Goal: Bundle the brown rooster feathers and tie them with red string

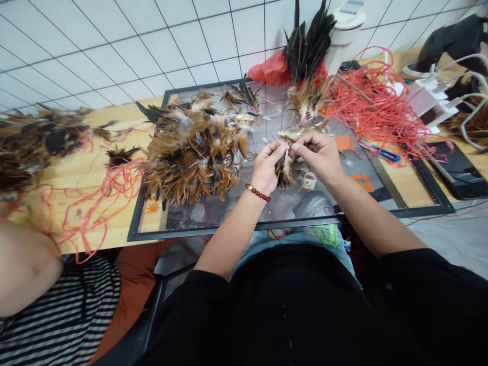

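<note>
A small bunch of brown feathers (pixel 286 173) hangs beneath my fingertips, over a dark-framed glass panel (pixel 244 223). My left hand (pixel 267 165), with a beaded bracelet at its wrist, pinches the bunch at its top. Close beside it, my right hand (pixel 319 155) has thumb and forefinger pressed together at the same spot. A bit of pink string shows between the two hands; which fingers grip it is too small to tell. Just below my right hand is a small tape roll (pixel 309 180). To the left lies a big heap of brown feathers (pixel 194 152).
Long black feathers (pixel 307 46) stand in a red bag (pixel 269 70) by the tiled wall. Tangled pink string (pixel 373 107), a blue cutter (pixel 387 153), a phone (pixel 463 170) and white chargers (pixel 430 101) are at right. A co-worker's arm (pixel 26 269) is at left.
</note>
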A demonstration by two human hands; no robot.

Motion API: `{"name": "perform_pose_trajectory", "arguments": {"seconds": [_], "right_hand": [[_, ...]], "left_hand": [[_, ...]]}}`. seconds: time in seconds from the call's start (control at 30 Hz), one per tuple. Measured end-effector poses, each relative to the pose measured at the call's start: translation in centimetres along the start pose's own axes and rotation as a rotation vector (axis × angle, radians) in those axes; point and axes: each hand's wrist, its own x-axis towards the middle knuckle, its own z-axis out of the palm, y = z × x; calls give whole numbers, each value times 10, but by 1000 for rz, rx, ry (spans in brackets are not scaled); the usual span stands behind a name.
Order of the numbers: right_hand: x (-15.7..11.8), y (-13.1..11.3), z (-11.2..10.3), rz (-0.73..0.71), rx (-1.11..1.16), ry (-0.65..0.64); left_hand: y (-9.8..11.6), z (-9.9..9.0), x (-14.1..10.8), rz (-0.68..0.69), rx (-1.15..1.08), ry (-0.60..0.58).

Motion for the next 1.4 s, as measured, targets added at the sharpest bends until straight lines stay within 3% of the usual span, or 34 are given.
{"name": "perform_pose_trajectory", "arguments": {"seconds": [0.33, 0.53, 0.73, 1.0, 1.2, 1.4], "right_hand": [[9, 22, -5, -11, -89, 85], [10, 21, -7, 26, -1, 129], [4, 2, -5, 31, 129, -50], [-3, -8, -3, 0, 41, -252], [1, -3, -9, -72, -86, -123], [7, -2, -16, -193, -155, -72]], "left_hand": [[3, -2, 0, 63, 68, -62], [3, -3, -2, 8, 92, -101], [0, -4, 3, 10, 114, -44], [8, 1, -2, -47, 148, 26], [17, 0, -2, -123, 20, -9], [22, -2, -4, -247, 19, -132]]}}
